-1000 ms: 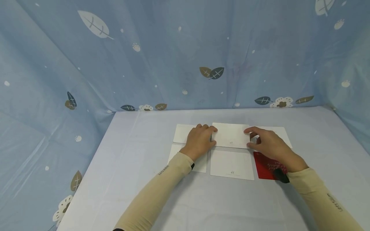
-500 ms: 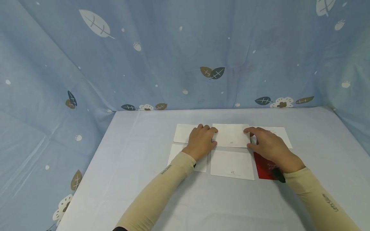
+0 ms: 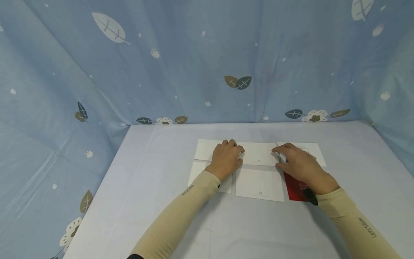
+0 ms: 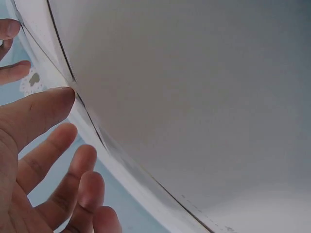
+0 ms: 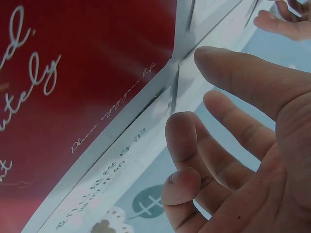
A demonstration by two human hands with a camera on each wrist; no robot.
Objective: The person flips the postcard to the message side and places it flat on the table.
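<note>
A white card [image 3: 258,153] lies flat in the middle of the back row, with a small mark near its front edge. My left hand [image 3: 225,158] is at its left edge, fingers spread and loosely bent, partly over the back-left white card [image 3: 203,149]. At the other end, my right hand [image 3: 302,165] has thumb and fingers apart, fingertips right at the card's right edge. It partly hides the back-right card [image 3: 316,151], which has print on it. Both wrist views show the left fingers [image 4: 82,160] and right fingers [image 5: 182,136] relaxed, with nothing between them and the thumbs.
In the front row lie a white card [image 3: 260,185], a red card [image 3: 293,187] with pale script under my right wrist, and a front-left white card [image 3: 197,171]. The white table [image 3: 155,162] ends at a blue leaf-print curtain [image 3: 181,72].
The middle back card, earlier held by its sides between both hands, has come down level with its row and lies flat. The fingers have let go; a narrow gap shows at its right edge.
</note>
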